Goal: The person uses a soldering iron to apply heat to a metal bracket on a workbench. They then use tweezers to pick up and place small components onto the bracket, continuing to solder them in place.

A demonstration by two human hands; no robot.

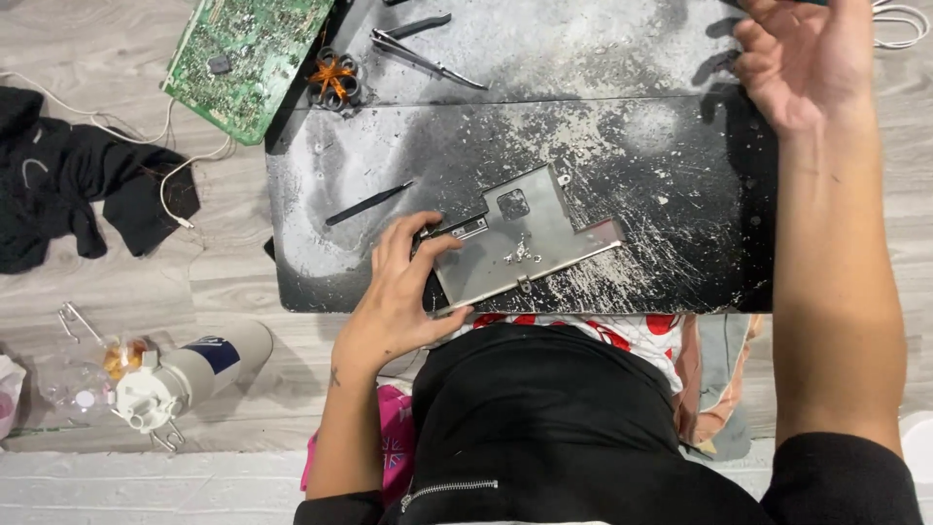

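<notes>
right hand point(799, 60) cut off at the top edge, palm showing, fingers loosely spread; fingertips out of frame, so impossible to tell whether anything was pinched there. left hand point(403, 287) clamped on the near-left corner of the metal shield plate point(520, 243), thumb over the front edge, fingers curled over a small dark part at that corner, too hidden to make out. plate lying flat, slightly skewed, near the front edge of the black scuffed work mat point(622, 117), with a square cut-out near its middle and white specks scattered on and around it.

further back on the mat: black pointed tool point(367, 203) just left of the fingers, tweezers point(428, 60), small orange-cored coil part point(335, 78). green circuit board point(248, 58) overhanging the mat's back-left corner, partly cropped. off to the left on the grey floor: black cloth point(68, 175), thin white cable point(185, 165), white canister point(190, 374) on its side. looped white cable point(899, 24) at top right, mostly cut off. front of the mat overlapped by a lap in dark clothing.
</notes>
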